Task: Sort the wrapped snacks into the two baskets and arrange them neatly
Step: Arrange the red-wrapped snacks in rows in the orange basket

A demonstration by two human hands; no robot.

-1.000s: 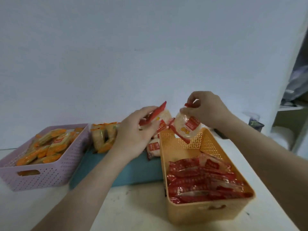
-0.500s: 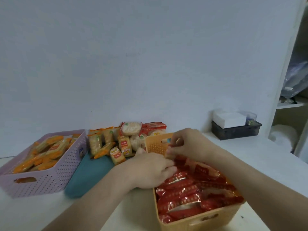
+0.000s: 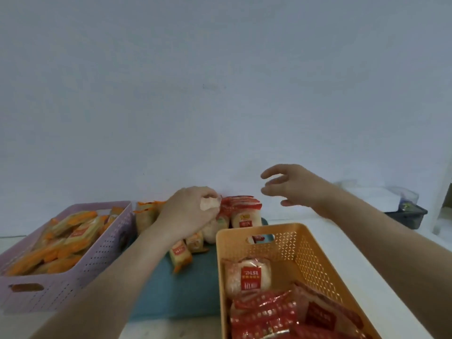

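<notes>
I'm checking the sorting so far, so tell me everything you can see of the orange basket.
The orange basket is a rectangular bin, seemingly plastic, with perforated walls and a slot handle cut in its far end. It stands upright on the white table, its far left corner overlapping the teal mat. Inside, red-wrapped snacks fill the near part, and one pale round snack with a red label lies beyond them. Neither hand touches it.
</notes>
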